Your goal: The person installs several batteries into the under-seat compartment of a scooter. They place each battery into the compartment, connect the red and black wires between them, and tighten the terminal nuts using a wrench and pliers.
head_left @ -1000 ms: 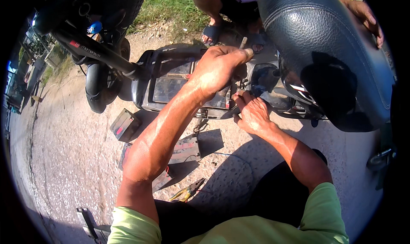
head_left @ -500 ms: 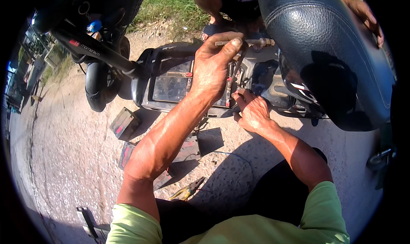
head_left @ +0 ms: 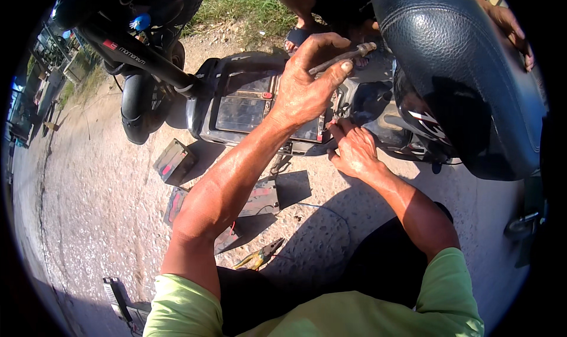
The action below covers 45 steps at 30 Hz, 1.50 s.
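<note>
Holds a metal rod (head_left: 339,61) in the left hand (head_left: 302,95), clasped between thumb and forefinger, above the far rear corner of the battery bay (head_left: 208,123). Now slants it, knobbed end toward the far side of the seat (head_left: 449,83), after pointing it almost straight at the seat half a second ago. Suggests a shift of grip rather than any turning work; appears clear of the batteries (head_left: 239,114) and not fitted to any fastening. Meanwhile keeps the right hand (head_left: 357,151) in place at the bay's rear edge, close to the near corner, with fingertips gathered there and thumb apart. Cannot tell whether pinching anything. Probably steadies or feels for a part there, judging by the unchanged position. Leaves the pliers (head_left: 260,255) untouched on the ground (head_left: 106,207), out beyond the bay's near edge.
</note>
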{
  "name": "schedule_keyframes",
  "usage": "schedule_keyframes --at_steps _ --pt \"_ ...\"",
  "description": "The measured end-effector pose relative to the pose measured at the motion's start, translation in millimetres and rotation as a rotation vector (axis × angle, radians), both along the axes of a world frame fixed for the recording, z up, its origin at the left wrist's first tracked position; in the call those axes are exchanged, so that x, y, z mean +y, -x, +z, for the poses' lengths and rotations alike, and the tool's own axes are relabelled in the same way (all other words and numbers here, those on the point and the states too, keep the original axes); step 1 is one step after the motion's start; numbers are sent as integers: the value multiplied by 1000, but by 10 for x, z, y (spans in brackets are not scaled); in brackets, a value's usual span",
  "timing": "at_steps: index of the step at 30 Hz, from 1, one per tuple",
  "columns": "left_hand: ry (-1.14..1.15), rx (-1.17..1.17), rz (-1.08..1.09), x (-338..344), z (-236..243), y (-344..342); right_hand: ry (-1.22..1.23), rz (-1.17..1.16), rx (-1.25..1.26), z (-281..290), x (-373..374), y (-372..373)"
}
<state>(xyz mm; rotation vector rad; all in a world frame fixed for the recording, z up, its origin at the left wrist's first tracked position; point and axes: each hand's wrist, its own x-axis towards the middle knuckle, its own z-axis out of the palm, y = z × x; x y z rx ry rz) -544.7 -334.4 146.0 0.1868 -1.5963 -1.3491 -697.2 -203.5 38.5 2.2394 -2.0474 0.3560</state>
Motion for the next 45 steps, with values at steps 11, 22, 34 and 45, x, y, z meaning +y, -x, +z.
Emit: schedule_keyframes --at_steps 11,22,34,45 --pt "745 -236 425 -78 82 -24 -41 -18 -3 15 34 5" --pt "759 -179 402 75 319 -392 -54 -21 -20 -3 19 -1" --pt "670 -191 288 102 92 -356 11 -3 8 -39 10 18" --pt "758 -253 264 162 90 -390 -55 -21 -19 14 2 -3"
